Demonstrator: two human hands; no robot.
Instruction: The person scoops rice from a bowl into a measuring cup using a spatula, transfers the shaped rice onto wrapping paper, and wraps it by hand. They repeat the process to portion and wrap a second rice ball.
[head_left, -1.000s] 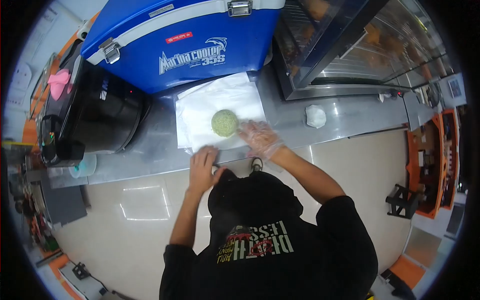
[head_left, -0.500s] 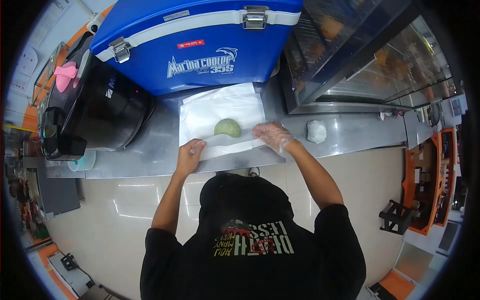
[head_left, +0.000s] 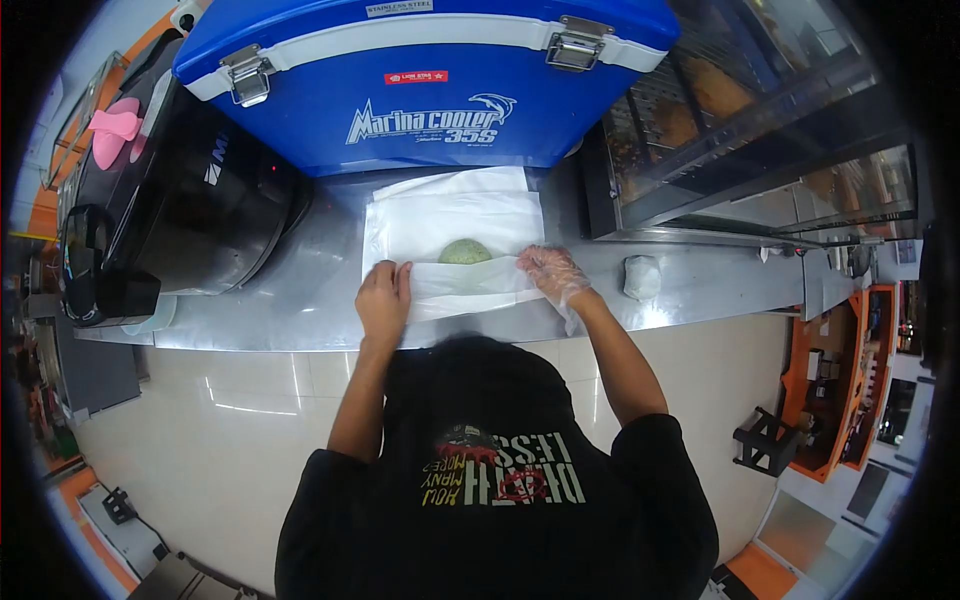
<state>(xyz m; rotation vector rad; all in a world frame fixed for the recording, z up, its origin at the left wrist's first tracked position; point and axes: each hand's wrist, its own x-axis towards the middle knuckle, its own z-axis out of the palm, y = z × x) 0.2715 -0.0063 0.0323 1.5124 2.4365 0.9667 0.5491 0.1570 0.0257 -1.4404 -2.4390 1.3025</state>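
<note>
A round, speckled green bun-like piece (head_left: 465,250) rests on white paper sheets (head_left: 450,212) lying on the metal counter. The near edge of the top sheet is folded up over the front part of the piece, partly covering it. At the left end of that fold, my bare left hand (head_left: 384,300) grips the paper between thumb and fingers. My right hand (head_left: 553,272), in a clear plastic glove, pinches the fold at its right end. To the right of it sits a small white-wrapped ball (head_left: 641,277).
A large blue cooler box (head_left: 430,110) stands behind the paper. On the left is a black appliance (head_left: 190,200) with a pink scoop-like piece (head_left: 116,130) on top. A glass display case (head_left: 720,130) stands at the back right. The steel counter (head_left: 330,320) has its front edge near my body.
The paper's near flap has come further up over the green piece. My left hand has turned, its fingers now pointing away from me. The camera view has shifted.
</note>
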